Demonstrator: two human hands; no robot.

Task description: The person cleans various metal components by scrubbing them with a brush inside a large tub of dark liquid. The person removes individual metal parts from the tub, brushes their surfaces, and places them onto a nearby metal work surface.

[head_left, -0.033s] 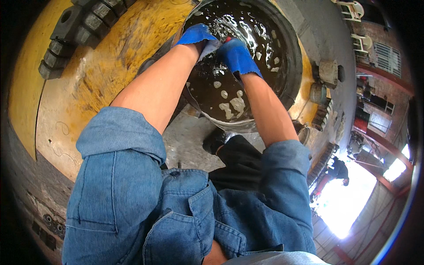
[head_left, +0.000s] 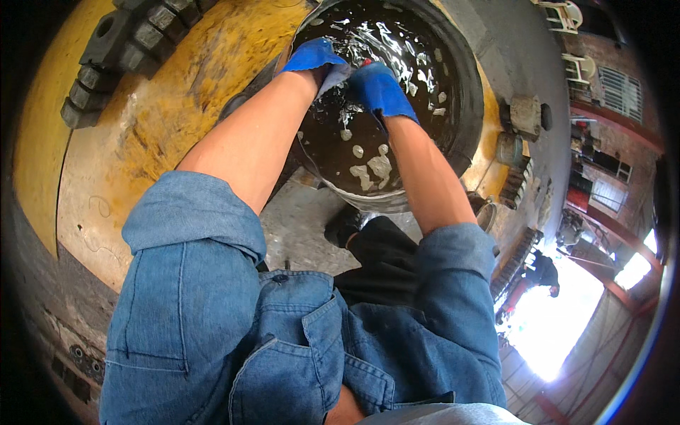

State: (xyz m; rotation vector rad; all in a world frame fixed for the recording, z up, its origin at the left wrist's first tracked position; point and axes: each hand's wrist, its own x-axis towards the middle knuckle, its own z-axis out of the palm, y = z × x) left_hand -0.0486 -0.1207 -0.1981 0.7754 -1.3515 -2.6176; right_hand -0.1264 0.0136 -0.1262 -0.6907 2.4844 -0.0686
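Observation:
Both my hands wear blue gloves and are dipped into a round dark tub [head_left: 464, 92] of murky brown water [head_left: 333, 142]. My left hand [head_left: 312, 57] is at the tub's left side, its greyish glove cuff hanging loose at the wrist. My right hand [head_left: 382, 92] is just to the right of it, lower in the picture. A small red bit [head_left: 366, 62] shows at the right glove's upper edge; I cannot make out what it belongs to. The fingers of both hands are hidden by the gloves and water, as is anything they hold.
Several dark metal blocks [head_left: 134, 53] stand on a yellow stained surface [head_left: 205, 64] at the left. More metal parts [head_left: 525, 117] lie right of the tub. White chairs [head_left: 567, 15] and a person [head_left: 544, 273] near a bright opening are farther off. My shoe [head_left: 343, 225] is below the tub.
The foam patches and glints on the water have shifted slightly. My hands stay in almost the same place.

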